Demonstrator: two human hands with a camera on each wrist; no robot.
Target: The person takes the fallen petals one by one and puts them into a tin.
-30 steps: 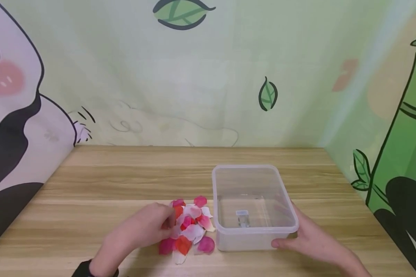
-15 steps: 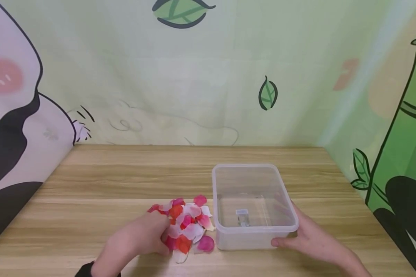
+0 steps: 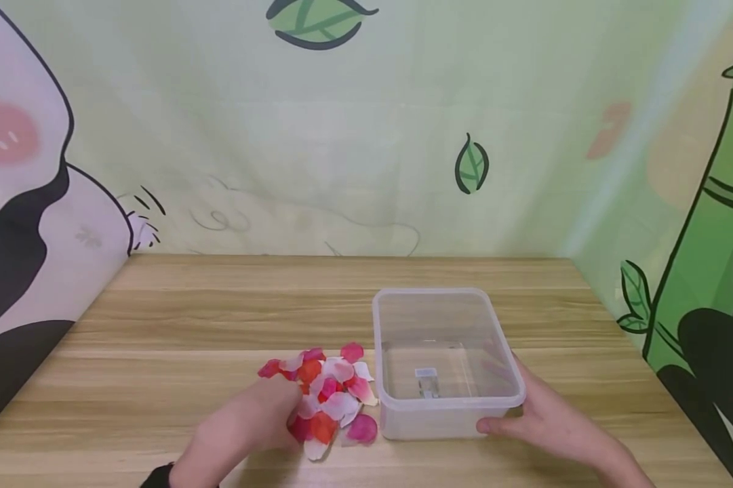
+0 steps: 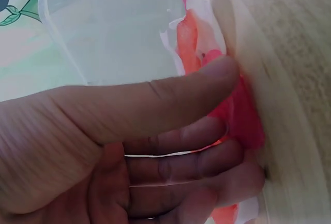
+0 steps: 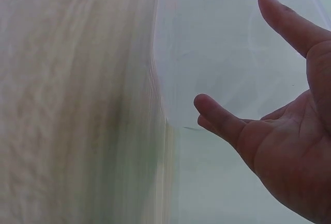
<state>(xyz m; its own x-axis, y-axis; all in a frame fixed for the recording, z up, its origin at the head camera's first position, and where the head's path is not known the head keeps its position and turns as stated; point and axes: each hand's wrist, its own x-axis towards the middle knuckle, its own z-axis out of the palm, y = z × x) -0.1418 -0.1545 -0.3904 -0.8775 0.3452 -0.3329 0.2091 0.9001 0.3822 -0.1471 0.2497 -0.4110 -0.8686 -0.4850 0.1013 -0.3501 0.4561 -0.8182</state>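
A loose heap of pink, red and white artificial petals (image 3: 340, 407) lies on the table. My left hand (image 3: 250, 417) is at the heap's left edge, fingers loosely bent. In the left wrist view, the left hand's thumb (image 4: 170, 97) stands apart from the fingers, and a bright pink petal (image 4: 247, 118) lies by the fingertips. Just right of the heap stands a clear plastic box (image 3: 448, 419), lidless and with no petals inside. My right hand (image 3: 555, 420) rests against its near right corner. In the right wrist view, the right hand's fingers (image 5: 220, 115) are spread and fairly straight.
The wooden table (image 3: 220, 308) reaches back to a printed curtain (image 3: 354, 135) with leaf drawings. A panda picture is on the left and bamboo on the right. A small pale label (image 3: 427, 374) shows through the box.
My left hand has drawn slightly left and toward me, uncovering several petals at the heap's far left edge. My right hand and the box have stayed put.
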